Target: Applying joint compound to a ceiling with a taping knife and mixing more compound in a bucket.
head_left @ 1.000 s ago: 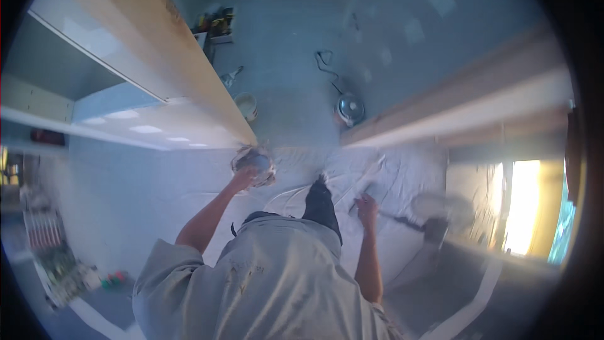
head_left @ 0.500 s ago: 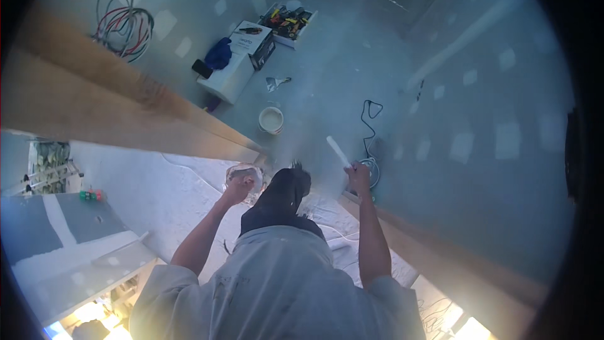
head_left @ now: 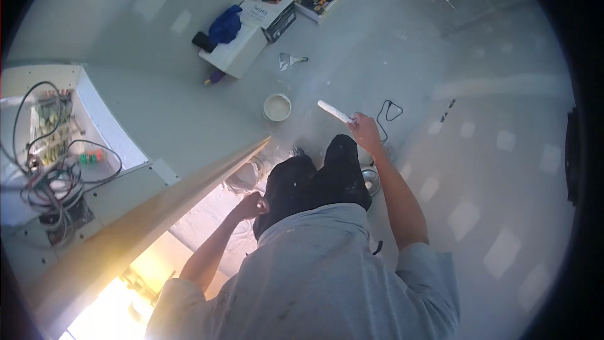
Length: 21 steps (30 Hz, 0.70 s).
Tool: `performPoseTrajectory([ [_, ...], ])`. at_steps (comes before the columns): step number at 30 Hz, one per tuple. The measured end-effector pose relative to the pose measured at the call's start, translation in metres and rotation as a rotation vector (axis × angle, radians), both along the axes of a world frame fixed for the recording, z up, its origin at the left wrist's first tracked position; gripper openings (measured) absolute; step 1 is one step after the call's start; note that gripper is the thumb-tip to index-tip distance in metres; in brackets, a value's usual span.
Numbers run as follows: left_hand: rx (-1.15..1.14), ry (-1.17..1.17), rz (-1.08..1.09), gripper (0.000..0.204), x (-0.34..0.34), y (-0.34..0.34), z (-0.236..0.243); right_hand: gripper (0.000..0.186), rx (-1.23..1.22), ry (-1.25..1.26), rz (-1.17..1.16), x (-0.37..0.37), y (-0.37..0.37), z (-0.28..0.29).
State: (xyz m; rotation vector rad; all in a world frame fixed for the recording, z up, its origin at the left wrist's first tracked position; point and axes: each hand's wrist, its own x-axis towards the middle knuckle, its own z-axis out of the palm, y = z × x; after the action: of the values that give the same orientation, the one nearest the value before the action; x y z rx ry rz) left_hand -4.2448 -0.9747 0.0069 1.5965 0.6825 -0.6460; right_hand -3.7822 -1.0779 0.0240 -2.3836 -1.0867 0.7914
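Grey floor point(head_left: 189, 119) below, small tub point(head_left: 277, 107) standing apart. Right hand point(head_left: 365, 131) clenched round white flat tool point(head_left: 335, 112), raised; light, stiff, gripped at handle end. Left hand point(head_left: 250, 204) closed on crinkly clear container point(head_left: 246, 175), likely flimsy.

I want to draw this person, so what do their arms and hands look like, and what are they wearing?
Both forearms are bare, with no gloves, watch or rings that I can make out on the left hand or the right hand. The short sleeves belong to a loose light grey T-shirt with small dark specks on it. Below are dark trousers.
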Motion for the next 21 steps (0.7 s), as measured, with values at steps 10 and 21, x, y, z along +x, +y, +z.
performPoseTrajectory([
  [10,-0.164,-0.486,0.237,0.027,0.300,0.092,-0.080,0.026,-0.297,0.110,0.438,0.136,0.238,-0.180],
  [21,-0.722,-1.026,0.530,0.021,0.337,0.102,-0.254,0.020,-0.175,-0.130,1.272,0.055,0.439,-0.389],
])
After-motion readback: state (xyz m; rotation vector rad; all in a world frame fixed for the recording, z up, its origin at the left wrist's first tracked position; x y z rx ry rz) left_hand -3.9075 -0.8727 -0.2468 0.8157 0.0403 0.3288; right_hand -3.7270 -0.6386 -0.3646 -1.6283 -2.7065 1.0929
